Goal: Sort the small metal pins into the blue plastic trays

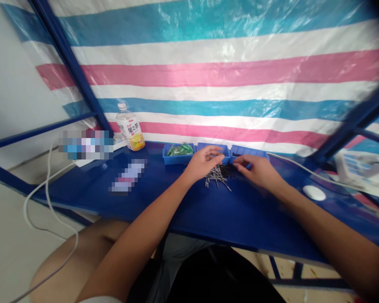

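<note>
My left hand (204,162) hovers over the front of the middle blue bin (205,146), fingers stretched to the right and apart from the thumb; I make out nothing held in it. Below it lies a loose pile of thin silvery metal pins (217,174) on the blue tabletop. My right hand (255,170) is at the front of the right blue bin (251,151), its bent fingers and thumb slightly apart. Small dark pieces (226,170) lie between the two hands. In the left blue bin (178,160) are green plastic-looking items (183,149).
A drink bottle (131,128) stands at the back left. A white round object (314,192) and a pale cable (303,168) lie on the right. The table (221,214) has blue frame posts at both sides and a striped plastic sheet (208,75) behind.
</note>
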The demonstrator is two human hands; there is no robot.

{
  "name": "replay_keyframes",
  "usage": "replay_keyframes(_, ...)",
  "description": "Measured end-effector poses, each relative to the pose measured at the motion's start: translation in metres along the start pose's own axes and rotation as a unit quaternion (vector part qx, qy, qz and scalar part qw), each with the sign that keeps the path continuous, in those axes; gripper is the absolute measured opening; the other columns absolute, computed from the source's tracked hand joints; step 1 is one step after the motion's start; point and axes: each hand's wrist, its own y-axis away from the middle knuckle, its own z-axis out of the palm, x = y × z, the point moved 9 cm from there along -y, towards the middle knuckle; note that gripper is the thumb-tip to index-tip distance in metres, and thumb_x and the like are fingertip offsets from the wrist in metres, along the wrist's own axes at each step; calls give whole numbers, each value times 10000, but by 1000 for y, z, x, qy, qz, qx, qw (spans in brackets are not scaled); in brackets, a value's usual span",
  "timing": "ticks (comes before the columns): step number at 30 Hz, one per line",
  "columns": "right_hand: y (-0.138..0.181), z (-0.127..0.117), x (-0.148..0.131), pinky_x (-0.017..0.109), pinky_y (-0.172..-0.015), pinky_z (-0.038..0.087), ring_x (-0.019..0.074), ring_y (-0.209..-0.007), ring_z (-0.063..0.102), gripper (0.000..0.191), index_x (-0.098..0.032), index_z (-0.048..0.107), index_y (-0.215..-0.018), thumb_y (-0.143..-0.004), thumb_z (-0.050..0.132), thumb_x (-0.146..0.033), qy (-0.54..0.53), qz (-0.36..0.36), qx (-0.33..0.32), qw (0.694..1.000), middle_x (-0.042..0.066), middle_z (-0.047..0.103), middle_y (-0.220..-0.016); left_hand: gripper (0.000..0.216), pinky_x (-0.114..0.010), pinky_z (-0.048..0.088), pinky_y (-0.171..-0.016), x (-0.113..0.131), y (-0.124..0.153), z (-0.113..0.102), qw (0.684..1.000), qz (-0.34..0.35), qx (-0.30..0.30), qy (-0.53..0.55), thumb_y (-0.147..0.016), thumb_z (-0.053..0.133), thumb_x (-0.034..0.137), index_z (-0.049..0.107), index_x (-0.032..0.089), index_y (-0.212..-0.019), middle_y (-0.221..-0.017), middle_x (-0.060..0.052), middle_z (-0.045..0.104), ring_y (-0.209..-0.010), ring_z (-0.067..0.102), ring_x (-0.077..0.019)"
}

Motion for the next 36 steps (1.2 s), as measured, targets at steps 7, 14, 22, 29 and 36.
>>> replay_keyframes(7,5,33,-28,448,-926,583,279,-1003,728,219,-263,793,-1105,-1004,601,-293,5,-118,-67,991,84,779,-1057,318,-311,581,-751,0,1,-1,1000,-9,0,-6,-976,737,331,677,160,-1237,-1116,-149,771,-891,761,-196)
replay_keyframes(14,2,7,-19,378,-728,563,214,-767,686,171,-241,788,-1005,-976,649,-337,-47,-29,43,998,64,782,-974,261,-379,603,-884,2,3,-1,994,-1,-7,-108,-956,747,320,732,176,-1172,-1062,-116,806,-928,770,-215)
replay_keyframes(22,8,5,-14,376,-756,593,241,-881,728,288,-234,785,-1024,-910,773,-497,-221,62,109,967,75,787,-1005,311,-405,618,-987,-3,6,11,992,-19,-52,-112,-855,842,242,782,162,-1150,-1083,-120,827,-1010,793,-232)
replay_keyframes(29,8,14,-19,373,-714,587,216,-781,715,244,-230,758,-966,-919,745,-470,-214,59,72,973,69,784,-957,186,-371,626,-950,7,5,10,990,16,-39,-135,-927,753,245,809,179,-1091,-1067,-98,830,-987,788,-207)
replay_keyframes(36,8,15,-21,369,-713,576,209,-753,707,169,-234,741,-945,-915,721,-399,-167,45,53,983,51,778,-909,179,-347,626,-921,3,7,14,985,6,-63,-160,-918,739,206,816,185,-1079,-1044,-80,834,-969,789,-197)
